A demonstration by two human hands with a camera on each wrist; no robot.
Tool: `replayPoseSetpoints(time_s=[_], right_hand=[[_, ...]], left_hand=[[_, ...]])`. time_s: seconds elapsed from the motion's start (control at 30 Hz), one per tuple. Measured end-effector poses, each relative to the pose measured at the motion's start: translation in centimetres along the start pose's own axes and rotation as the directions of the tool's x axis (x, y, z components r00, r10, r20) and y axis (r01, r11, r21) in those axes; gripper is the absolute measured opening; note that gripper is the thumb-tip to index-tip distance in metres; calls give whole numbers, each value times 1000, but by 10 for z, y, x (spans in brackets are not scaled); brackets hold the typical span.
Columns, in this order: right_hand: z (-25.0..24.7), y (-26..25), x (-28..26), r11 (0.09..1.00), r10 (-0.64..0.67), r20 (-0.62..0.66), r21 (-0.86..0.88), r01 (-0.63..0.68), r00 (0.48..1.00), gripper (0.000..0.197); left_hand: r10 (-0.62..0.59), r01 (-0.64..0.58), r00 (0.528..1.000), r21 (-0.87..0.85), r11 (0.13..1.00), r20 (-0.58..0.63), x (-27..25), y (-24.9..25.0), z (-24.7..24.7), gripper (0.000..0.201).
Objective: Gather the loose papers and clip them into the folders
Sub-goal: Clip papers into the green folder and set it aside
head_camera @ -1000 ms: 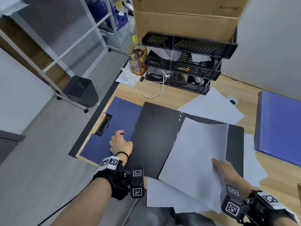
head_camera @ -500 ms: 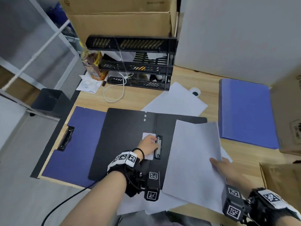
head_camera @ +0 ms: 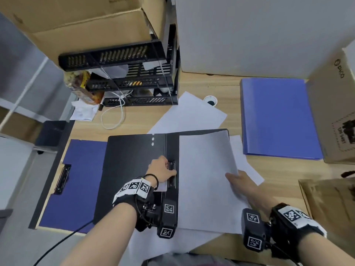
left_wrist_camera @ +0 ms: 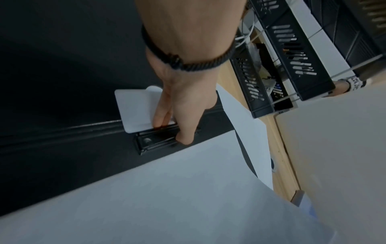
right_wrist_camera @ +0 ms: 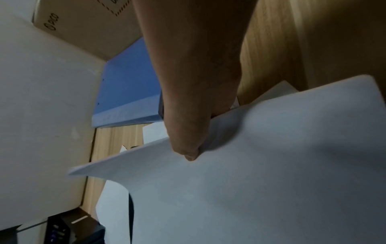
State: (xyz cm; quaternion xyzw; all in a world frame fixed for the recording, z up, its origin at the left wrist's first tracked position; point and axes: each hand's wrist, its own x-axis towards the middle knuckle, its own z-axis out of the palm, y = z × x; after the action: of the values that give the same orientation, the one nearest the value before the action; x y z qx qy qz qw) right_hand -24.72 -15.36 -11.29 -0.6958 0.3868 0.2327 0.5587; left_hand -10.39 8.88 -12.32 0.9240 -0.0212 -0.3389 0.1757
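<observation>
A black folder (head_camera: 130,160) lies open in the middle of the desk. My left hand (head_camera: 169,168) grips its metal clip (head_camera: 171,175) at the spine; in the left wrist view the thumb and fingers of that hand (left_wrist_camera: 171,132) pinch the clip (left_wrist_camera: 154,142) beside a white label card (left_wrist_camera: 135,109). My right hand (head_camera: 232,174) pinches the right edge of a stack of white papers (head_camera: 203,179), which lies over the folder's right half, its left edge next to the clip. From the right wrist, the thumb of this hand (right_wrist_camera: 188,153) lies on top of the stack (right_wrist_camera: 261,181).
An open blue folder (head_camera: 84,169) with its own clip (head_camera: 62,178) lies partly under the black one at left. A closed blue folder (head_camera: 278,118) lies at right. Loose sheets (head_camera: 188,114) stick out around the black folder. Black tray rack (head_camera: 123,77) and cardboard boxes stand behind.
My left hand went from the blue folder to the black folder's clip and took hold of it. My right hand slid the paper stack left, up against the clip.
</observation>
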Motion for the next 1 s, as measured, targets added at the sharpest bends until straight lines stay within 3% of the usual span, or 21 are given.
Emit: replayPoseSetpoints(time_s=[0.17, 0.4, 0.7, 0.83, 1.0], right_hand=[[-5, 1, -3, 997, -36, 29, -70, 37, 999, 18], [0, -13, -1, 991, -92, 60, -94, 97, 994, 28], [19, -27, -4, 979, -177, 73, -86, 183, 981, 20], [20, -27, -7, 976, -175, 83, -113, 184, 981, 26], [22, -24, -9, 977, -166, 83, -122, 175, 983, 26]], left_hand=[[49, -33, 996, -196, 980, 76, 1, -15, -4, 47], [96, -65, 991, -286, 956, 95, -3, -17, -5, 43], [78, -62, 995, -243, 968, 60, -3, -19, -2, 45], [91, -71, 994, -265, 962, 64, -4, -16, -3, 48], [100, -94, 994, -168, 981, 31, -4, -17, 0, 57]])
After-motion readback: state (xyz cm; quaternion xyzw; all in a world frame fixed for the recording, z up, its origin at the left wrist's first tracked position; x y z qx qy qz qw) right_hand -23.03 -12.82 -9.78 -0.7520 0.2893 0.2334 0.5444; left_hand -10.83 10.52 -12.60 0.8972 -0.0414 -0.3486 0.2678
